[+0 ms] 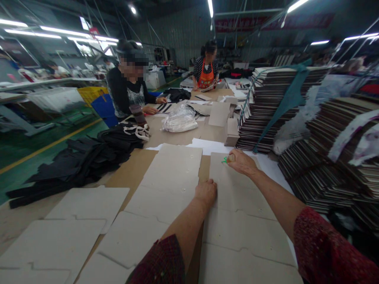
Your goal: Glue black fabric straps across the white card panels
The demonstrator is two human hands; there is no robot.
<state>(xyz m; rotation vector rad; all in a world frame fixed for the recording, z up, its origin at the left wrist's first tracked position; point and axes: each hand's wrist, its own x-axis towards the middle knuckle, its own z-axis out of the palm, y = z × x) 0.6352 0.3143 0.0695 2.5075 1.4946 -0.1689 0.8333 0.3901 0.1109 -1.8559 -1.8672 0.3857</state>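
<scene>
My left hand (207, 192) is closed, its fingers curled at the left edge of the right-hand row of pale grey cardboard panels (226, 225). Whether it pinches that edge is hidden. Farther up the same row, my right hand (241, 161) is closed around a small bright green thing (224, 159) that shows at its fingertips, just over the panel's top part. Its exact kind is too small to make out. Another row of overlapping cardboard panels (171, 169) lies left of my left hand, with small round marks near its right edge.
More panels (74, 201) lie at the lower left. Black fabric pieces (77, 161) are heaped along the left edge. Tall panel stacks (266, 106) stand at right. A clear plastic bag (180, 118) lies ahead. Two people (127, 86) work across the table.
</scene>
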